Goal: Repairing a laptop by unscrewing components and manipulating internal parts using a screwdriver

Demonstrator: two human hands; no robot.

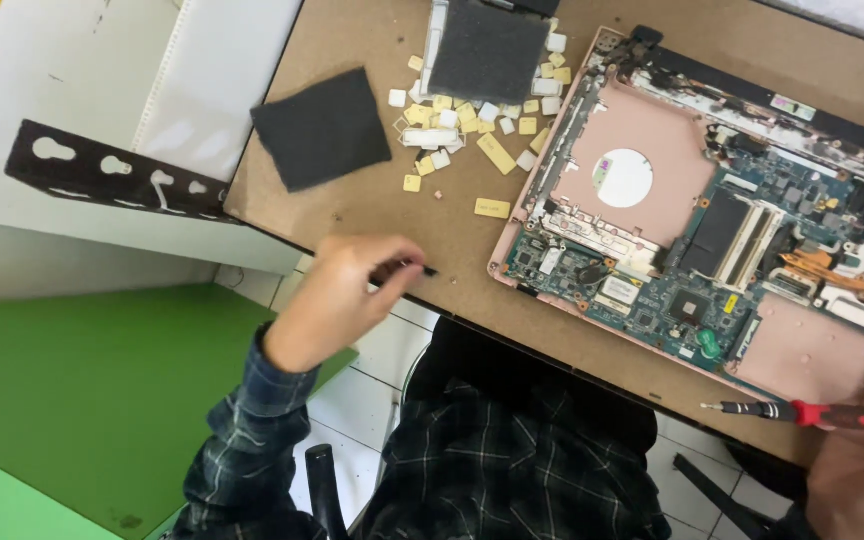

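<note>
Head view looks down on a brown fibreboard table (372, 215), the biggest thing in sight. On its right half lies an opened pink laptop base (712, 230), circuit board bare, with a round white sticker (623, 178) on the pink plate, a small yellow label (730, 303) and a green cap (709, 345) near the front edge. Two dark foam pads follow: one (323, 128) alone at left, one (487, 48) at the top edge. Between them spreads a heap of loose white and yellowish keycaps (462, 125). The right hand (857, 480), bottom right, is closed round a red-handled screwdriver (812, 412), tip pointing left, just off the table's near edge. The left hand (342, 295) pinches a small dark part (414, 268) at the table's front edge, fingers nearly together.
</note>
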